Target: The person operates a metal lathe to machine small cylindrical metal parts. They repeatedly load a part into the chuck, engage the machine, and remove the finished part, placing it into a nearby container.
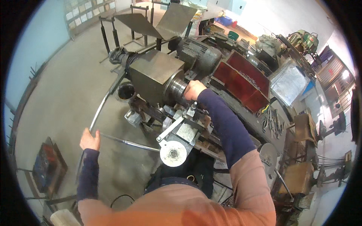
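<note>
Head view: nearest, a round pale dial stands before the bare-metal tool slide; to its left, the left hand appears curled snugly around a slender steel rod. Beyond, the right hand meets the shiny, ringed cylindrical chuck on the boxy headstock, fingertips hidden, so its hold cannot be told. Handwork at the chuck appears in hand, calling for a steady touch and a controlled rod. Behind sits a grimy, finned motor.

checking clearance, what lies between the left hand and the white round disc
In the head view, a silver rod lies between the left hand and the white disc, grey floor behind it.
</note>
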Demonstrator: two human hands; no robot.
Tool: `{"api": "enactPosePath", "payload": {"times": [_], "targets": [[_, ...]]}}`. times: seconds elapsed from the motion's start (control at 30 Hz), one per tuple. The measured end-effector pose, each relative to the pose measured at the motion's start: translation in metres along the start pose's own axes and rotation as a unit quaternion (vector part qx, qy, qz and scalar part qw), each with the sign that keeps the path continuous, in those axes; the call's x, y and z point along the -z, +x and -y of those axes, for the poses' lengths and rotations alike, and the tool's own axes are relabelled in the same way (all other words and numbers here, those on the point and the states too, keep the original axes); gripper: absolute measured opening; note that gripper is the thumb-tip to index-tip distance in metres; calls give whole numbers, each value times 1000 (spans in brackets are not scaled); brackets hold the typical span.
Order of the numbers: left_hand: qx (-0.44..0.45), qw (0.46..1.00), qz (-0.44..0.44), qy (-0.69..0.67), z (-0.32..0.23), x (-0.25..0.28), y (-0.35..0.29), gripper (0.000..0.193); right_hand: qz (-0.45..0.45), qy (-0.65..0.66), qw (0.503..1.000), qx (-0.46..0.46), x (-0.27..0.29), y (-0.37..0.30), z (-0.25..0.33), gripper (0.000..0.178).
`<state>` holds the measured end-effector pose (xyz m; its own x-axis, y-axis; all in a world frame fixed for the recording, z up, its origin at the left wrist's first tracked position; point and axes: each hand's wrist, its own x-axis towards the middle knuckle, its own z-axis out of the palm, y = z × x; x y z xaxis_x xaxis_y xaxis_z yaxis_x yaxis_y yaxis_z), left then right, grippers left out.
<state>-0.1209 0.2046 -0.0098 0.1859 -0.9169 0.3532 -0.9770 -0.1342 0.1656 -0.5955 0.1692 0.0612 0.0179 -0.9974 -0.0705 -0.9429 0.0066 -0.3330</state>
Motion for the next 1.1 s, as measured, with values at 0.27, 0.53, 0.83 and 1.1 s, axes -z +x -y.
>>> {"api": "enactPosePath", "payload": {"times": [0.27,0.53,0.83,1.1], "targets": [[-133,990,26,-41,2,13,4,31,-191,183,949,173,38,-116,-20,37],[-477,656,305,-499,-193,85,-84,32,-159,520,822,167,-55,-255,29,52],[-406,503,431,-630,-260,73,-151,21,-207,565,787,138,-78,-292,30,50],[-324,460,509,-651,-259,70,-156,21,-226,538,798,151,-75,-295,33,44]]}}
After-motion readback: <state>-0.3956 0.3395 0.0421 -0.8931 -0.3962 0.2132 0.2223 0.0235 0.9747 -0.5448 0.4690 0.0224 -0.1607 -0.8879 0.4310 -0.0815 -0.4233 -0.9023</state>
